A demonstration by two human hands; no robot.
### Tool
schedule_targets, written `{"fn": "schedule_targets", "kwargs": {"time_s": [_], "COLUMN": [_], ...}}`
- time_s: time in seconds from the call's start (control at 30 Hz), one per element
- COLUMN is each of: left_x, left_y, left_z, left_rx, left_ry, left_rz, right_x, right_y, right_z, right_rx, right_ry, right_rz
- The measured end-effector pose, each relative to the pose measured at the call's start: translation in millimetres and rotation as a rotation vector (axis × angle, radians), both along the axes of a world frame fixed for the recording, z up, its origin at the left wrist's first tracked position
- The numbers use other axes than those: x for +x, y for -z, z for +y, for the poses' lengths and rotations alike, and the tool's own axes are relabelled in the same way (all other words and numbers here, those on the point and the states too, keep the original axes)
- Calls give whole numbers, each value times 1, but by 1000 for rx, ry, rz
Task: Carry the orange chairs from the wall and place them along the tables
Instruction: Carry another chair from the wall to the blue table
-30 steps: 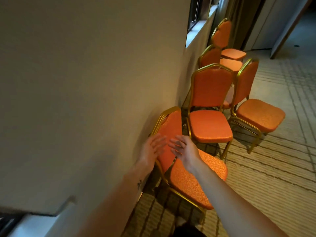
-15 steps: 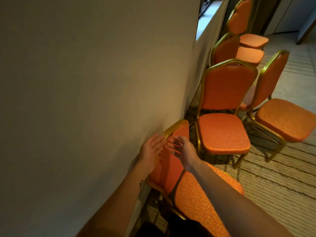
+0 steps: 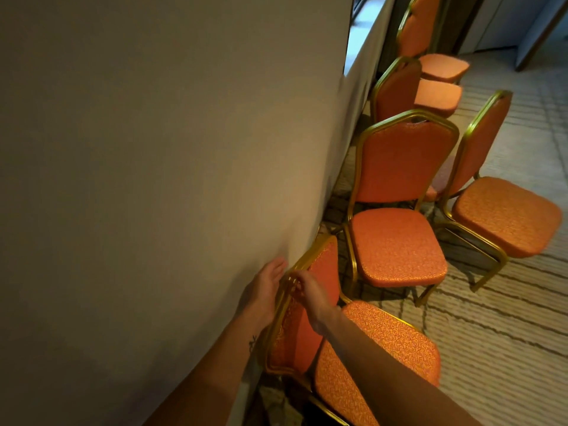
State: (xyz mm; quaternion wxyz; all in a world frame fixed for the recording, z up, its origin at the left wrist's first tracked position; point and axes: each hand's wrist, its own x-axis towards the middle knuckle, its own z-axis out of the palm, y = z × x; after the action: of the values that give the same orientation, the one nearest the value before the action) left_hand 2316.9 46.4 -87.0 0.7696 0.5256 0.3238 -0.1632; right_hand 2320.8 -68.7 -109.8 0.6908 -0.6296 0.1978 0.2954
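The nearest orange chair [image 3: 384, 348] with a gold frame stands against the beige wall [image 3: 153, 179], its backrest toward the wall. My left hand [image 3: 264, 290] lies with straight fingers between the wall and the back of the backrest. My right hand [image 3: 310, 296] curls its fingers over the gold top rail from the front. A second orange chair [image 3: 396, 244] stands just beyond it, and a third [image 3: 504, 213] to its right. No table is in view.
Two more orange chairs [image 3: 430, 84] line the wall farther back, below a window sill [image 3: 362, 35]. Striped carpet [image 3: 491, 333] runs to the right. A door or panel [image 3: 534, 29] stands at the far right.
Both hands moved forward from hovering over the backrest onto its top rail. The view has come closer to the wall and the chairs.
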Motion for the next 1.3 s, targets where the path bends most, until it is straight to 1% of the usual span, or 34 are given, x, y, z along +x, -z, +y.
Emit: {"fn": "schedule_targets", "kwargs": {"time_s": [0.13,0.2,0.3,0.5,0.63,0.73,0.9,1.1,1.3], "left_x": [6,9,13,15,10,4,-6,-22,-32], "left_y": [0,8,14,1,-8,-13,-31,-50,-66], "left_z": [-6,-4,2,-9,-31,-48,-70,-113,-171], "left_rx": [7,69,128,113,84,105,112,95,147], "left_ry": [52,45,33,81,162,231,327,471,688], "left_rz": [16,24,33,37,19,-22,-52,-121,-224], "right_x": [8,9,7,8,-3,-14,-41,-73,-103], "right_y": [-9,-13,-5,-9,-18,-30,-63,-77,-96], "right_z": [4,7,9,-5,-26,-42,-69,-109,-151], "right_rx": [-8,34,35,36,43,53,64,35,-20], "right_ry": [-6,-26,-22,1,94,180,248,384,571], "right_rz": [3,8,12,27,30,16,22,-75,-151]}}
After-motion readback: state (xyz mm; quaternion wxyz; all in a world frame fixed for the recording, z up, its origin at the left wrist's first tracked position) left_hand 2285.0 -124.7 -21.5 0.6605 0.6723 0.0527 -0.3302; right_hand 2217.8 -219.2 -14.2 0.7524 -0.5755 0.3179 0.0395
